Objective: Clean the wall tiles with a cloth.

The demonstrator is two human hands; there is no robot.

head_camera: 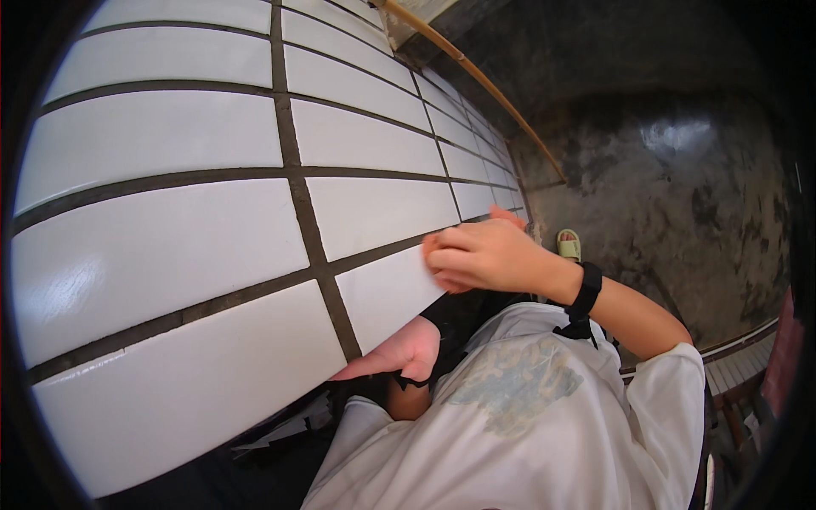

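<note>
My right hand is closed around a crumpled salmon-coloured cloth, its edges blurred and mostly covered by my fingers. This hand rests at the near edge of a white-tiled counter with dark grout lines. Lower down, my left hand lies along the counter's front edge, palm showing. Its thumb and a finger are spread, and nothing shows in it; the counter's edge may hide other fingers.
A bamboo pole slants across the counter's far right end towards the stained dark concrete floor. A foot in a pale green slide sandal stands beyond my right wrist. A slatted wooden piece is at the right.
</note>
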